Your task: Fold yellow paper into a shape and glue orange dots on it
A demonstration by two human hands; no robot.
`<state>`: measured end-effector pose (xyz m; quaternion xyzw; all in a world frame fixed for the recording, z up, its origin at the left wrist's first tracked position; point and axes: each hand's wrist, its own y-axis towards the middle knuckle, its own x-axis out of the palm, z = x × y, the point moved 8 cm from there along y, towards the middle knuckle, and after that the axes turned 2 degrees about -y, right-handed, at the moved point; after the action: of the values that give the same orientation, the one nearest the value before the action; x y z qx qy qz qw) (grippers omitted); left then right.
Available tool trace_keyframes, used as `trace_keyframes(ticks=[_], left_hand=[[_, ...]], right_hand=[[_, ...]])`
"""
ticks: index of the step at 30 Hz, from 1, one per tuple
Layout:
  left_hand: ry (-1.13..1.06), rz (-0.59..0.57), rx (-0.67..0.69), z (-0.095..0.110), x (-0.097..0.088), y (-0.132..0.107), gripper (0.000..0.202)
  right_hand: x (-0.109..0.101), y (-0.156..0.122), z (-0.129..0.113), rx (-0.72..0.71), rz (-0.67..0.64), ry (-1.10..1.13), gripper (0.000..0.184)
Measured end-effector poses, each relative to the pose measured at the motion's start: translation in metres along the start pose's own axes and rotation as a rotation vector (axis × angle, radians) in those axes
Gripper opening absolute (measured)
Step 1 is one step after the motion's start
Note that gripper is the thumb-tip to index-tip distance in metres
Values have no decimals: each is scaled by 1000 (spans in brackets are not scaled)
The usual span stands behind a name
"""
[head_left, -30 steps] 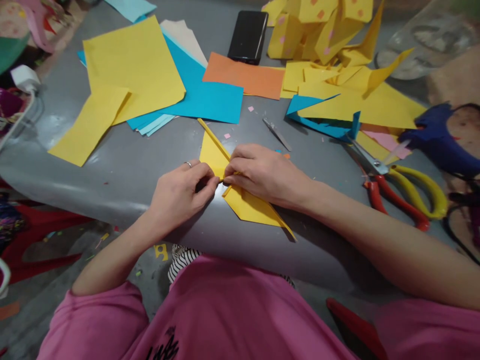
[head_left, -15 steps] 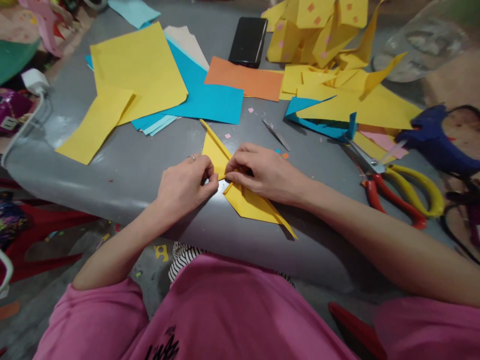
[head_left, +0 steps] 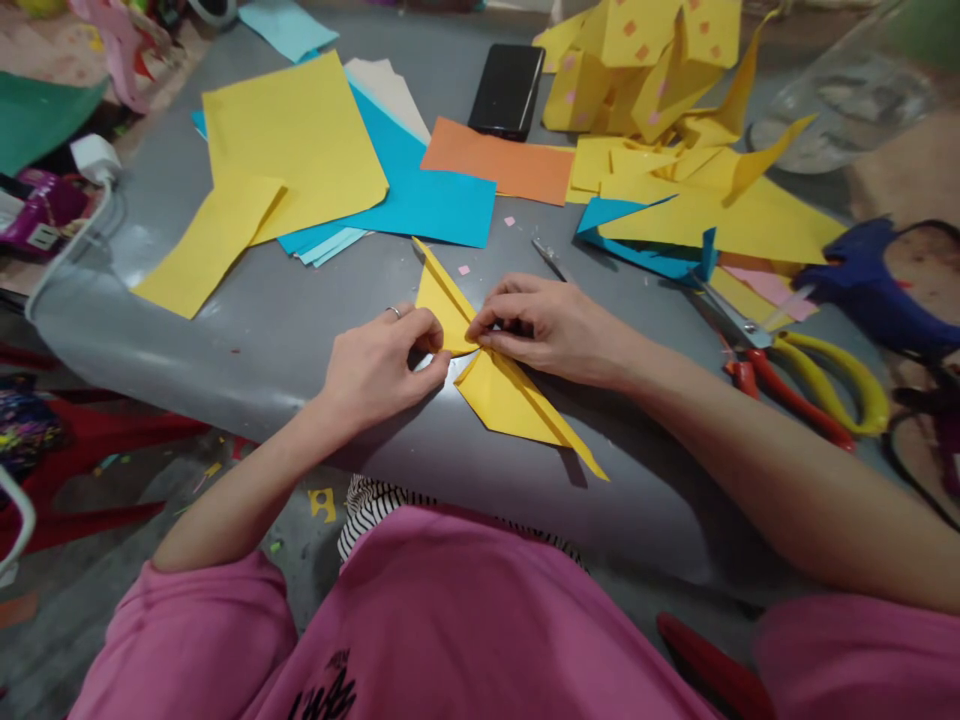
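Note:
A folded piece of yellow paper (head_left: 511,400) lies slantwise near the table's front edge, with raised folded strips along its long side and a gap between its two wings on the near side. My left hand (head_left: 386,365), a ring on one finger, pinches the paper's left edge between thumb and forefinger. From the other side, my right hand (head_left: 551,325) grips its narrow middle, fingertips closed together. The fingertips of both hands are close to each other. Just beyond my right hand lies a pair of tweezers (head_left: 550,258), partly covered by it.
Yellow sheets (head_left: 292,150), blue paper (head_left: 442,205) and an orange strip (head_left: 499,160) lie beyond my hands. A black phone-like slab (head_left: 508,90) is behind them. Scissors (head_left: 757,335), red-handled pliers (head_left: 799,400) and a blue glue gun (head_left: 885,270) lie right, below yellow paper shapes (head_left: 645,60).
Both hands and the yellow paper appear slightly further right. My right hand now covers part of the tweezers, and more of the paper's middle shows. The whole view has shifted a little.

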<state>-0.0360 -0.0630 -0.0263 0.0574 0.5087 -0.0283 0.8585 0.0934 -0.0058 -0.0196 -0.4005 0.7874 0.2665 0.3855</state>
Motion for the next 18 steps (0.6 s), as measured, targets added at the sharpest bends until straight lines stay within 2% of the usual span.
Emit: trace_keyframes(ticks=[18], left_hand=[[46,-90,-13,-1,4,5,12]], right_hand=[[-2,-3,-2,-18,-7,37,18]])
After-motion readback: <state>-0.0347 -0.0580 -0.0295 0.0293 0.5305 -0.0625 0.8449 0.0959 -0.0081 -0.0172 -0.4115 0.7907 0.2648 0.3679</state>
